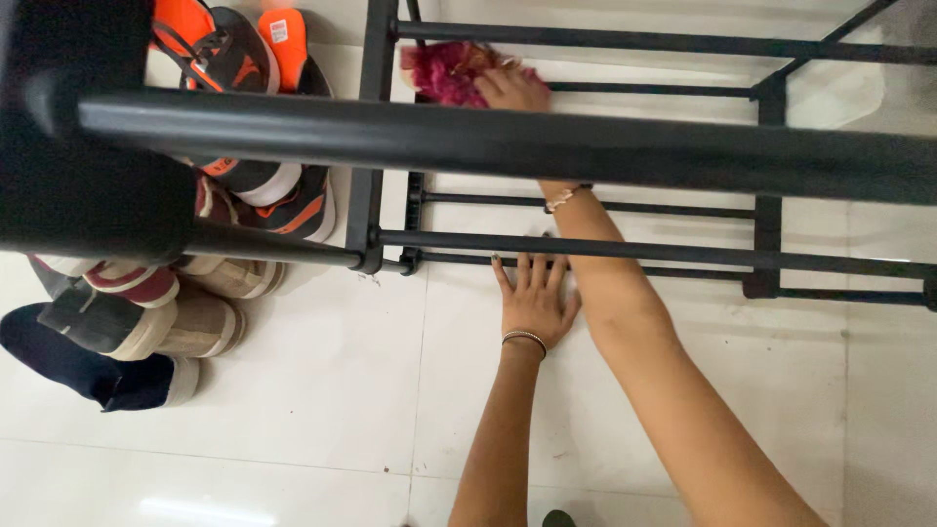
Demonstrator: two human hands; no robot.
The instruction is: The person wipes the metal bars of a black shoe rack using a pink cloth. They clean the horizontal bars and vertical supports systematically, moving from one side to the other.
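Note:
My right hand [512, 90] reaches in through the black metal rack [586, 146] and presses a crumpled magenta cloth [444, 70] against a low rear bar of the rack. A thick top bar hides my right wrist; a light bracelet shows just below it. My left hand [535, 301] lies flat on the white tiled floor [322, 390], fingers spread, right in front of the rack's lowest front bar. It holds nothing and wears a thin bangle at the wrist.
A heap of shoes lies at the left: orange and black sneakers [244, 59] at the back, beige and maroon slip-ons [185, 312] and a dark navy shoe [88, 366] nearer. The rack's bars [664, 256] cross the whole upper view.

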